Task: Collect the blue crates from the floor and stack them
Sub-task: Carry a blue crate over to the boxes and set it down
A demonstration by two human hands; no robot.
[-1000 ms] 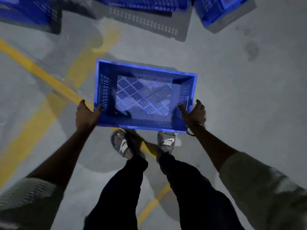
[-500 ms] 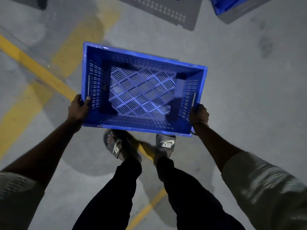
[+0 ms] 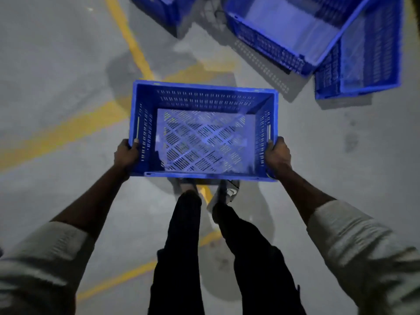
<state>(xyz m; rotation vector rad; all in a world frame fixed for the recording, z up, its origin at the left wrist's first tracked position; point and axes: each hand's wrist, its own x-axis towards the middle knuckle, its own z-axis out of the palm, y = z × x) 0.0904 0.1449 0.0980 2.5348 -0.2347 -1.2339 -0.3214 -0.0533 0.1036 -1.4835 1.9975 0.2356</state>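
Observation:
I hold an empty blue perforated crate point(image 3: 202, 96) level in front of me, above the floor and my feet. My left hand point(image 3: 125, 153) grips its left side near the front corner, and my right hand point(image 3: 277, 153) grips its right side. A larger blue crate point(image 3: 268, 45) lies tilted on the floor at the upper right, leaning on another blue crate point(image 3: 372, 64) beside it. A third blue crate point(image 3: 163, 10) shows partly at the top edge.
The floor is grey concrete with yellow painted lines point(image 3: 134, 48) crossing it at the left and under my feet. My legs in dark trousers point(image 3: 181, 246) and sandals are below the held crate.
The held crate has come up off the floor and levelled out. My view has shifted, so the crates on the floor at the upper right have come into sight.

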